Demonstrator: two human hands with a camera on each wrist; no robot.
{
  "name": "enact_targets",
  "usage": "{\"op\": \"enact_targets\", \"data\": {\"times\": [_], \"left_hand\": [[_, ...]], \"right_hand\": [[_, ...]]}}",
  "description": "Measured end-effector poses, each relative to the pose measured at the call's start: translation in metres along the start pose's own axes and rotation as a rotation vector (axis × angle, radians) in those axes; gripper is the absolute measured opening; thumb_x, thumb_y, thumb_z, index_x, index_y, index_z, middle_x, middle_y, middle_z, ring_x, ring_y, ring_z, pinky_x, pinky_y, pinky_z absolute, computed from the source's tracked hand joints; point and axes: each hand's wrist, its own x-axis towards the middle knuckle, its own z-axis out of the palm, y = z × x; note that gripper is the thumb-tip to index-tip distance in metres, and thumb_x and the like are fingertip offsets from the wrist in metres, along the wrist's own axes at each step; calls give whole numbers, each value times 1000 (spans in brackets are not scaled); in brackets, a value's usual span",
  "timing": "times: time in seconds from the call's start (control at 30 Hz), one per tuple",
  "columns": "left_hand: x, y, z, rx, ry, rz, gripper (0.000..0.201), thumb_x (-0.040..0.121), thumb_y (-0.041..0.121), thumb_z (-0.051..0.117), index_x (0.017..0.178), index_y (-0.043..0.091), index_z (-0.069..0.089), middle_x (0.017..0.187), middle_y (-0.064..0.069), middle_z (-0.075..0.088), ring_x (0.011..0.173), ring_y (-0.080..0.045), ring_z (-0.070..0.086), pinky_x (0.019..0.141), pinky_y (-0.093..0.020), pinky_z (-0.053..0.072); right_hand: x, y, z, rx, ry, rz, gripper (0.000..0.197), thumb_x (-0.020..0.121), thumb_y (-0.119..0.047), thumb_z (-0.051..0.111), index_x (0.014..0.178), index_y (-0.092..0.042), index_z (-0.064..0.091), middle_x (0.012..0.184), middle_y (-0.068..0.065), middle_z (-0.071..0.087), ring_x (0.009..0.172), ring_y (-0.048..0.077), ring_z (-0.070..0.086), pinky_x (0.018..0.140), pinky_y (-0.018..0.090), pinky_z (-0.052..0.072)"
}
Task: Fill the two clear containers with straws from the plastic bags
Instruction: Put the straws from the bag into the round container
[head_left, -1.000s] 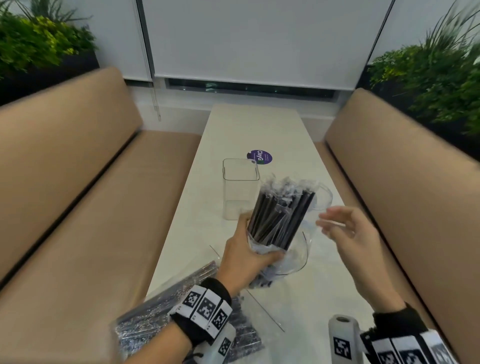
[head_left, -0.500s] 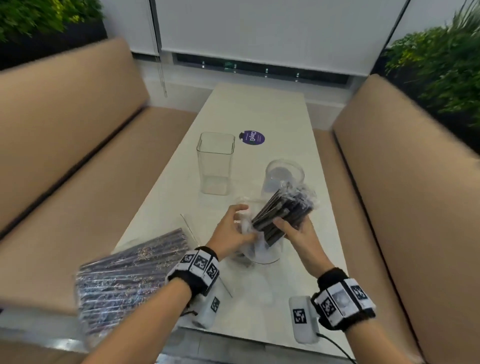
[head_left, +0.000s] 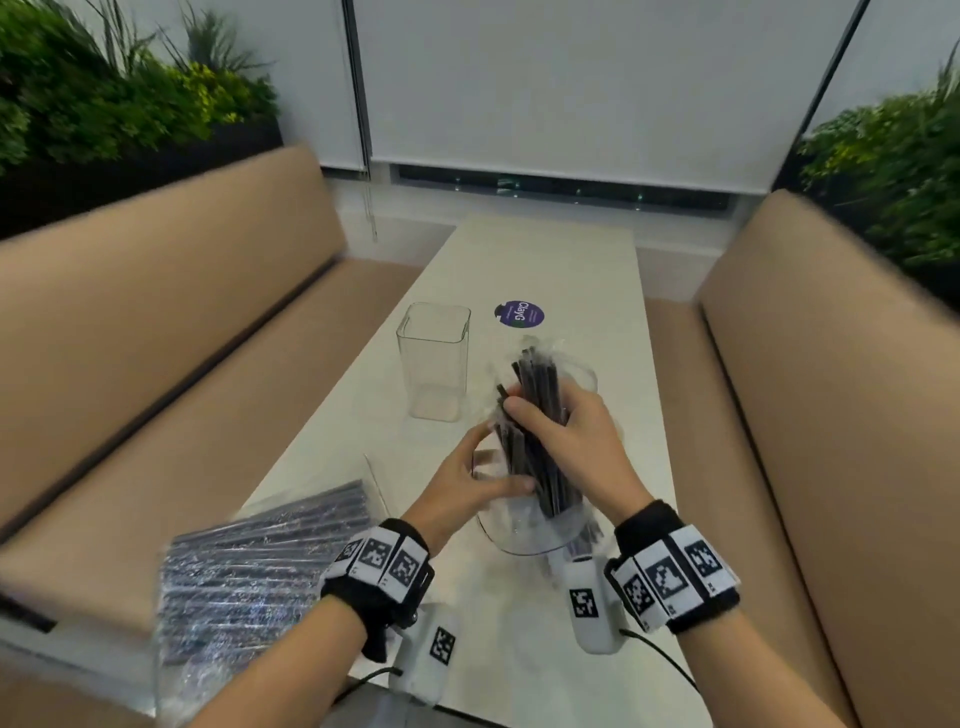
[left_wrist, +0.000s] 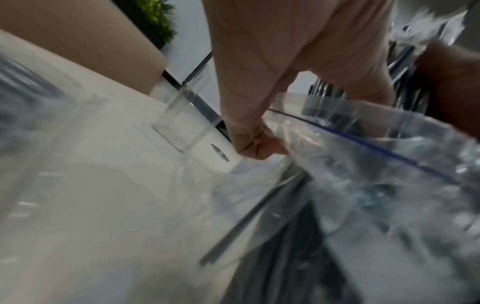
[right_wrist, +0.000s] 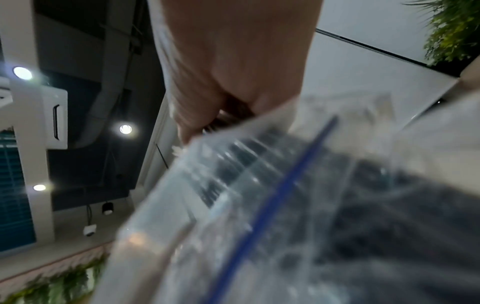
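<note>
Right hand (head_left: 566, 447) clenching around black straws (head_left: 535, 415) standing in plastic bag (head_left: 524, 530), left hand (head_left: 462, 488) gripping bag's mouth, square clear container (head_left: 434, 358) sitting empty beyond bag on white table (head_left: 571, 270), tan benches (head_left: 156, 322) flanking table

Bare forearms, no sleeves visible. On the left wrist, a black fabric band (head_left: 376, 571) with a row of white square tags printed with black pixel patterns. Under it, a white rounded camera unit (head_left: 431, 649), with one more black-and-white square marker on its face. A thin black cable (head_left: 363, 678) from this unit, curved toward the forearm. On the right wrist, the same kind of black band (head_left: 675, 577), three white pattern tags side by side. Beside it, a second white rounded unit (head_left: 589, 605) with a square marker, and a black cable (head_left: 660, 660) toward the near edge. Left hand (head_left: 462, 493) and right hand (head_left: 576, 441) bare, no gloves, no rings visible.
</note>
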Motion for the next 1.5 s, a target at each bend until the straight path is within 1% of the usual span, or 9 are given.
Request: {"op": "enact_targets", "data": {"times": [0.23, 0.4, 0.5, 0.6, 0.73, 0.87, 1.1, 1.37, 1.5], "left_hand": [[12, 47, -3, -220, 5, 105, 31, 85, 14, 70, 115, 20, 69, 117, -6, 72, 113, -22, 65, 97, -41, 51], [19, 31, -22, 99, -122, 74, 57, 73, 19, 79, 125, 28, 58, 130, -1, 62, 125, -16, 54, 104, -32, 43], [16, 5, -28, 319, -159, 5, 94, 61, 32, 89, 135, 41, 31, 141, 9, 34, 137, -12, 30, 104, -30, 31], [18, -13, -17, 341, -253, 30, 118, 61, 18, 91, 144, 33, 9, 141, 25, 23, 140, 1, 20, 108, -18, 24], [35, -34, 4, 146, -160, 115, 107, 52, 2, 92, 140, 23, 34, 131, 4, 59, 126, -12, 55, 93, -21, 52], [42, -39, -2, 65, 81, 115, 93, 53, 4, 93, 130, 22, 45, 123, 0, 63, 115, -12, 61, 82, -13, 52], [40, -33, -19, -110, 143, 114, 84, 61, -16, 82, 129, 17, 46, 116, -3, 66, 92, 1, 69, 68, -14, 55], [39, -25, -38, -63, 140, 150, 79, 63, -12, 83, 118, 32, 47, 112, 9, 62, 93, 11, 63, 70, -6, 50], [39, -27, -52, -22, 159, 135, 80, 61, -5, 86, 115, 40, 47, 119, 7, 62, 109, 2, 59, 95, -23, 50]], "right_hand": [[9, -8, -11, 158, -26, -22, 20, 91, -19, 70, 108, -10, 72, 97, 0, 78, 91, 11, 73, 79, 24, 58], [0, 25, -2, 181, 63, 65, 19, 91, -12, 68, 110, -8, 71, 102, 5, 77, 97, 16, 73, 86, 32, 58], [-15, 44, 1, 259, 102, 114, 17, 91, -9, 68, 107, -7, 72, 103, 11, 77, 98, 22, 73, 85, 32, 58], [-23, 49, 8, 284, 82, 135, 17, 91, -8, 67, 107, -4, 72, 103, 14, 76, 98, 22, 73, 83, 30, 58], [-15, 45, 14, 143, 73, 115, 22, 93, -14, 66, 114, -9, 68, 107, 6, 76, 102, 14, 71, 92, 33, 57], [-1, 22, -10, 175, 197, 19, 17, 93, -8, 64, 110, -6, 68, 99, 1, 74, 91, 1, 71, 79, 17, 55], [17, -7, -19, 252, 232, -77, 8, 92, -9, 66, 96, -8, 73, 90, 5, 77, 93, 24, 72, 91, 37, 56], [38, -19, -29, 296, 241, -100, 22, 86, 3, 69, 101, -14, 69, 88, -4, 72, 86, 17, 67, 82, 28, 57], [44, -31, -37, 378, 270, -86, 25, 90, 6, 62, 93, -17, 68, 80, -6, 71, 77, 23, 68, 80, 39, 60]]}}
